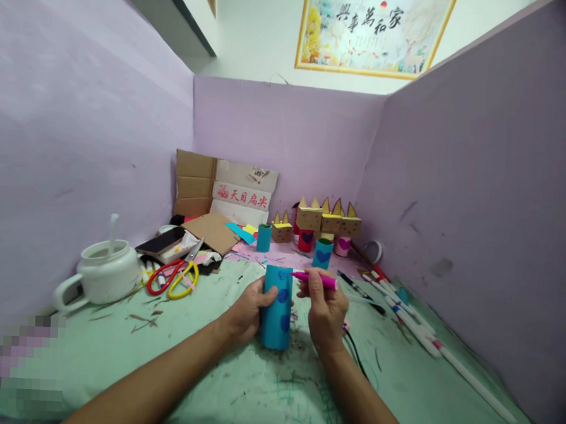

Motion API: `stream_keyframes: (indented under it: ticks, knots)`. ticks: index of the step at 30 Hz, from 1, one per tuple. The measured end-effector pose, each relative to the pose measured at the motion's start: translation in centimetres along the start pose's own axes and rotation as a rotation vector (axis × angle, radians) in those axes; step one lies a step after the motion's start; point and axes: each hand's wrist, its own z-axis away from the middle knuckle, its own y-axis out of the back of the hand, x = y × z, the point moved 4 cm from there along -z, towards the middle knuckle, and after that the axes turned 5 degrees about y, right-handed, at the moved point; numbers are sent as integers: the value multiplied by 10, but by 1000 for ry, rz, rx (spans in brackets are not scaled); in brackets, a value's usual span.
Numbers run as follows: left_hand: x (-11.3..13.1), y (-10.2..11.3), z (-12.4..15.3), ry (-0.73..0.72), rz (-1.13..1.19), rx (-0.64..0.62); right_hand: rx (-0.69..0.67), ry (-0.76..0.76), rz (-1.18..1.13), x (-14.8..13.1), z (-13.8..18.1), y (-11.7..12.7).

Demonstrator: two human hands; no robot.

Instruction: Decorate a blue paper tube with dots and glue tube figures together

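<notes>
Centrally, left hand (pixel 249 311) grip around teal tube (pixel 277 319), right hand (pixel 326 312) clenching pink marker (pixel 320 280), box (pixel 242 197) printed 天目扁尖.

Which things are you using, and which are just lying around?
In use: teal paper tube with blue spots, in left hand; pink marker pen, in right hand.
Lying about: red-and-yellow scissors; white ceramic pot; white marker pens; black phone.
</notes>
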Motion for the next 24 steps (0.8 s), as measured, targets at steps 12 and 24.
stream_keyframes:
  ticks: [12, 24]
  knots:
    - [-1, -1, -1, -8, -22, -17, 1, 2, -2, -5, -2, -3]
    - [-2, -1, -2, -41, -40, -60, -35, 4, 1, -5, 1, -5]
